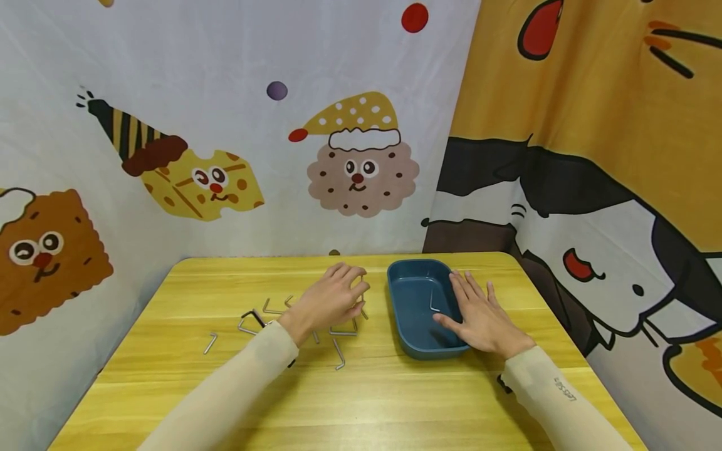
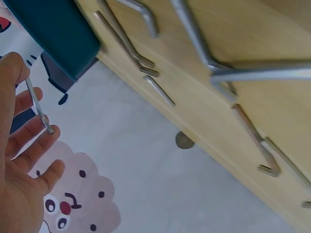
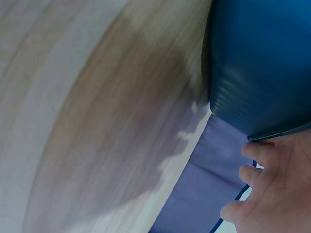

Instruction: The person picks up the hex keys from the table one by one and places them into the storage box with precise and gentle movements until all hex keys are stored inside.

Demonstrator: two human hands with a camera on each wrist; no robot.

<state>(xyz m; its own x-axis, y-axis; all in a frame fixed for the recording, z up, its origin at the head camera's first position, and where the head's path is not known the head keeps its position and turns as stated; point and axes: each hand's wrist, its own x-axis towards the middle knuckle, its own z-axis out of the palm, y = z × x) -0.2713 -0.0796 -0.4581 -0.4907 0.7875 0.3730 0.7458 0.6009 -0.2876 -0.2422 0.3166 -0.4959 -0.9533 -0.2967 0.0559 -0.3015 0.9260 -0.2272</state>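
Observation:
My left hand (image 1: 333,297) is above the table, just left of a dark blue plastic box. It pinches a silver hex key (image 2: 36,102) between thumb and fingertips, seen best in the left wrist view. Several more L-shaped hex keys (image 1: 343,333) lie scattered under and around that hand. Inside the blue box (image 1: 430,352) lies one hex key (image 1: 433,300). My right hand (image 1: 479,316) rests on the box's right rim, fingers extended and thumb spread over the inside. From the right wrist, its fingertips (image 3: 255,151) show at the rim, outside the wall.
The wooden table (image 1: 361,401) has its far edge close to a printed cloth (image 1: 237,75). A single hex key (image 1: 210,343) lies apart at the left. On the right, a yellow printed curtain (image 1: 609,94) hangs beside the table.

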